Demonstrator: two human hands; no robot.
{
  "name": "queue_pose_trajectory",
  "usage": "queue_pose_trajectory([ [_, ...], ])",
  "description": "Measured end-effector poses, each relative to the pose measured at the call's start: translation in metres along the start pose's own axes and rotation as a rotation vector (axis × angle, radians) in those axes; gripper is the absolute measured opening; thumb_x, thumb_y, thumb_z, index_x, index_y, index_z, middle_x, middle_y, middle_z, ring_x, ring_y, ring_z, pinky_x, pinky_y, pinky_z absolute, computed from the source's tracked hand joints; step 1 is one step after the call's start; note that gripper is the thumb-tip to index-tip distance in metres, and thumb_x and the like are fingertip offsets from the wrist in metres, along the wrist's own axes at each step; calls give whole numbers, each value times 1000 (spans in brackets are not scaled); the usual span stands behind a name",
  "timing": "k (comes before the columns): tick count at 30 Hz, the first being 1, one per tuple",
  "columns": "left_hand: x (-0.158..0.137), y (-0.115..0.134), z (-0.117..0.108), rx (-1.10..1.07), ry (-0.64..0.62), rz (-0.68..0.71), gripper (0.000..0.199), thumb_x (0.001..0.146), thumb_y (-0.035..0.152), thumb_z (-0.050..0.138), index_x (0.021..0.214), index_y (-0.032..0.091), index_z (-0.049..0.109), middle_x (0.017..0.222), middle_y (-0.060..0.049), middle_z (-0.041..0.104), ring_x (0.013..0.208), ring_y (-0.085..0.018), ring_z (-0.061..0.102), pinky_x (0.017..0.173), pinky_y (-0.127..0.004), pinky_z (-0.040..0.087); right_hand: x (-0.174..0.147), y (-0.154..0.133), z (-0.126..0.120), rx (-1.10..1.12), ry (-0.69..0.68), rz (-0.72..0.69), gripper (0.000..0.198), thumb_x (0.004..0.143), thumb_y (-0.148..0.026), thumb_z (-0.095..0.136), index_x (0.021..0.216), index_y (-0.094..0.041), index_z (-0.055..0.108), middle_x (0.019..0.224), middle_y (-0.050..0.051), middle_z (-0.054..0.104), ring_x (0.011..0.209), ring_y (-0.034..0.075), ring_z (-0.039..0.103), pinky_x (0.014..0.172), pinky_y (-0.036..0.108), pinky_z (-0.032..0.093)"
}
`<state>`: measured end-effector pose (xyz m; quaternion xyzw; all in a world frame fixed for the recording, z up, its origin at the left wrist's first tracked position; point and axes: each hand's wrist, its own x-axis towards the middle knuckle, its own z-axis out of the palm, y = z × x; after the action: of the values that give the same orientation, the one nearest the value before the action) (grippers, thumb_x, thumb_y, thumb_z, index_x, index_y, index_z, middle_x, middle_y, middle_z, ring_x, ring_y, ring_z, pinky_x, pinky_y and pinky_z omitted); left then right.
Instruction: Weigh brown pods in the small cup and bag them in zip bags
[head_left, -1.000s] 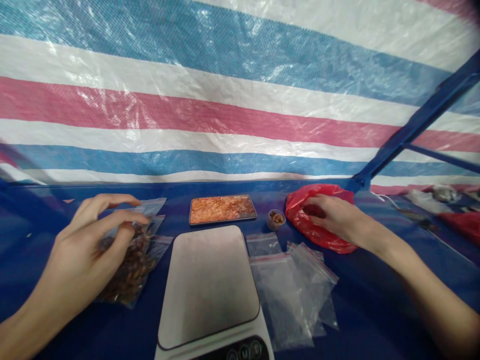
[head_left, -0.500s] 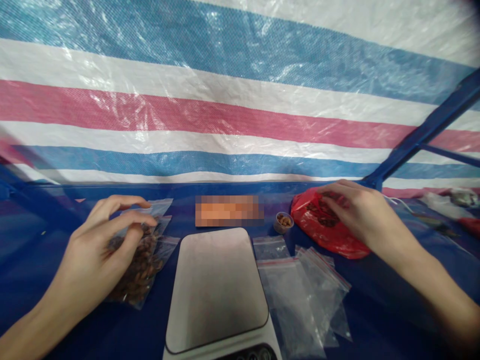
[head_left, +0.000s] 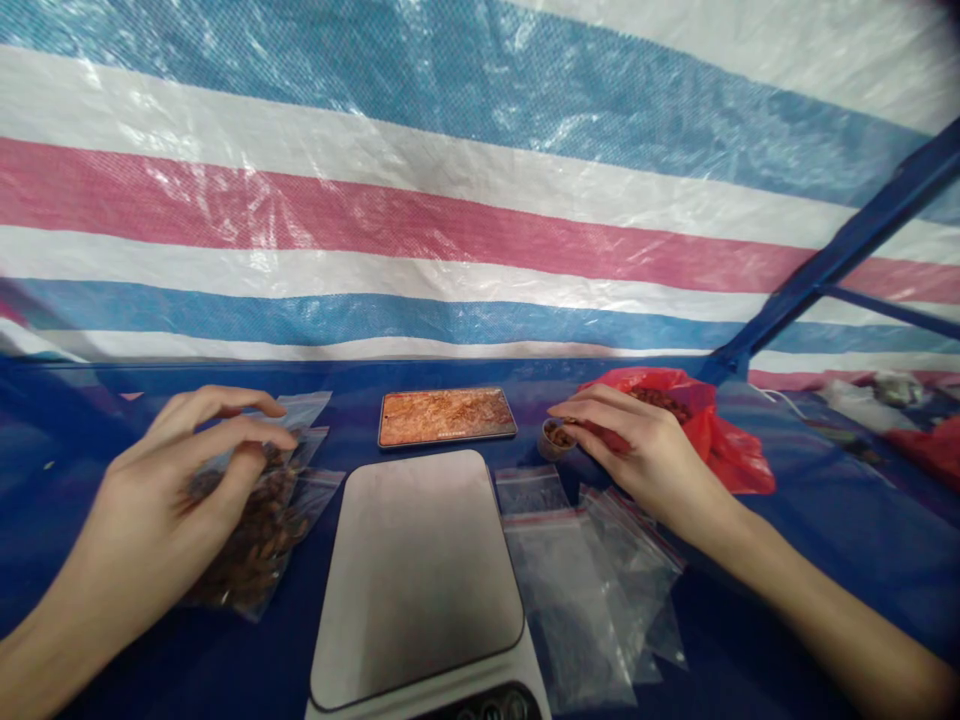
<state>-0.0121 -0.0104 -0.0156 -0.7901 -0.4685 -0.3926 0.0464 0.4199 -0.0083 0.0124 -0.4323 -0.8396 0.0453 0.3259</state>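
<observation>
My left hand (head_left: pixel 187 480) hovers at the left with its fingers curled and apart. Beneath and beside it lie clear zip bags filled with brown nut-like pieces (head_left: pixel 262 545); whether the fingertips touch them I cannot tell. My right hand (head_left: pixel 637 440) is at a small clear cup (head_left: pixel 555 440) of brown pieces, its thumb and fingers pinched around small brown pieces at the cup's rim. Behind that hand a red plastic bag (head_left: pixel 739 455) lies open with more dark brown pieces (head_left: pixel 660 400) inside.
A kitchen scale (head_left: pixel 420 580) with a bare metal plate stands in the middle. Flat zip bags (head_left: pixel 577 600) lie to its right. A phone (head_left: pixel 450 415) rests behind it on the blue surface (head_left: pixel 810 530). Striped sheeting (head_left: pixel 450 220) and a blue bar (head_left: pixel 832 260) bound the back.
My right hand has moved left out of the red bag to the small cup, and the bag's shape has shifted. My left hand keeps its place over the filled bags.
</observation>
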Motion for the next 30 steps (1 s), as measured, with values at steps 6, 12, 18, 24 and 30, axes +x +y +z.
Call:
queue_pose_trajectory([
  [6, 1, 1, 1, 2, 8, 5, 20, 98, 20, 55, 97, 32, 72, 117, -1, 67, 111, -24, 65, 101, -43, 46, 0, 3, 1, -28, -38, -47, 22, 107, -18, 57, 116, -24, 76, 109, 9, 75, 98, 22, 75, 87, 36, 63],
  [12, -1, -1, 3, -10, 19, 33, 19, 98, 18, 56, 98, 31, 70, 117, -2, 66, 111, -24, 65, 102, -43, 46, 1, 0, 1, -60, -58, -76, 23, 107, -18, 56, 115, -23, 77, 108, 9, 76, 97, 22, 74, 87, 35, 63],
  [18, -1, -2, 2, -16, 18, 36, 20, 97, 18, 56, 98, 32, 70, 117, 0, 66, 110, -24, 65, 102, -44, 46, 0, -1, 0, -75, -83, -81, 26, 107, -16, 53, 114, -23, 78, 114, 9, 78, 105, 23, 74, 93, 38, 62],
  [24, -1, -3, 3, -26, 27, 25, 19, 95, 19, 57, 96, 32, 72, 115, -1, 67, 109, -25, 65, 101, -46, 45, -1, -4, -5, -6, -36, -50, 40, 102, -6, 47, 120, -23, 77, 115, 8, 80, 107, 23, 76, 94, 38, 63],
  [30, 0, -1, 2, -22, 20, 47, 20, 96, 18, 56, 97, 32, 70, 115, -1, 66, 109, -24, 65, 100, -45, 45, 2, -6, -10, 17, 97, 7, 50, 84, 4, 41, 103, -22, 79, 99, 5, 81, 90, 21, 78, 81, 32, 63],
])
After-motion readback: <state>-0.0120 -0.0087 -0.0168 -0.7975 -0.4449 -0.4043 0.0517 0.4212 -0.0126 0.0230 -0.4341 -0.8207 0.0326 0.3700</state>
